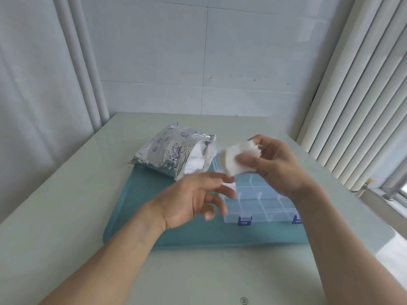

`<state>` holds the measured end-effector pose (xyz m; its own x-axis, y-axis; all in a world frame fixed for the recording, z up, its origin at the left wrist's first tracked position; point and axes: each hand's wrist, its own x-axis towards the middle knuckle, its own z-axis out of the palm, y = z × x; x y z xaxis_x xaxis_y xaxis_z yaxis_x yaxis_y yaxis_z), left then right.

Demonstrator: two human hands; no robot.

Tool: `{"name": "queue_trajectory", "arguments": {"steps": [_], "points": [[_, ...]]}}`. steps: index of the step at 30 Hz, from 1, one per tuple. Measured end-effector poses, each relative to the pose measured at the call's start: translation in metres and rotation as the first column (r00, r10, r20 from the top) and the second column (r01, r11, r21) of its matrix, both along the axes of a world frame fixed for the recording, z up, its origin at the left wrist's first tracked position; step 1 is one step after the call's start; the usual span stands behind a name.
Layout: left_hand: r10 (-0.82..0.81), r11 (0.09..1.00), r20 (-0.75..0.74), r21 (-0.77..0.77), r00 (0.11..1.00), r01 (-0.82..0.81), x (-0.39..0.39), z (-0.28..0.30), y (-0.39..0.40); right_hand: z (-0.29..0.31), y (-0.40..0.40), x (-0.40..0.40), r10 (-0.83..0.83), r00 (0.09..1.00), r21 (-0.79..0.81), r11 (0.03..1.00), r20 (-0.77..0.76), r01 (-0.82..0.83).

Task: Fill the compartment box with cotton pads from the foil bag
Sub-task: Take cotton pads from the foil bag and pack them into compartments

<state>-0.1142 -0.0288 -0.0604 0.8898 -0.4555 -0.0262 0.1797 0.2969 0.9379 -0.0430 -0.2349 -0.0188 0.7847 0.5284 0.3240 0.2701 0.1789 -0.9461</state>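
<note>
The compartment box (262, 203) lies flat on the right part of a teal mat (141, 201), its lid out of sight and its long axis running away from the viewer; 2 blue latches (244, 220) mark its near edge. The foil bag (167, 150) lies on its side at the mat's far left corner, partly on the desk (66, 194), with its open mouth pointing right toward the box's far end and white pads showing inside.

The right hand (275, 164) hovers above the far half of the box, its fingers and thumb clamped on a small stack of white cotton pads (237, 157), held up clear of the compartments. The left hand (193, 201) hangs just left of the box, palm turned right, fingers (222, 179) spread apart and loosely bent, holding nothing; motion blur hides whether the tips touch the box rim.

The near compartments look bare; the far ones are hidden behind the hands. Open desk lies to the left and nearer the viewer. A tiled wall closes the far edge, and vertical blinds (356, 95) stand along the right.
</note>
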Motion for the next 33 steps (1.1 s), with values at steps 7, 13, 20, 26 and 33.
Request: {"name": "queue_trajectory", "arguments": {"steps": [7,13,20,26,33], "points": [[0.393,0.57,0.559,0.474,0.73,-0.671,0.015,-0.033,-0.009,-0.014,-0.007,0.045,-0.283,0.945,-0.384,0.901,-0.164,0.203],[0.251,0.556,0.558,0.586,0.791,-0.59,0.016,-0.043,-0.018,-0.032,0.006,0.05,-0.392,0.916,-0.664,0.708,-0.084,0.242],[0.225,0.573,0.568,0.58,0.792,-0.579,0.015,-0.043,-0.018,-0.026,0.02,0.04,-0.422,0.897,-0.795,0.585,-0.129,0.161],[0.223,0.578,0.55,0.59,0.805,-0.563,0.014,-0.042,-0.019,-0.021,0.023,0.04,-0.494,0.869,-0.829,0.466,0.044,0.307],[0.223,0.539,0.573,0.602,0.789,-0.589,0.013,-0.042,-0.018,-0.024,0.026,0.029,-0.342,0.9,-0.819,0.41,0.27,0.402]]}}
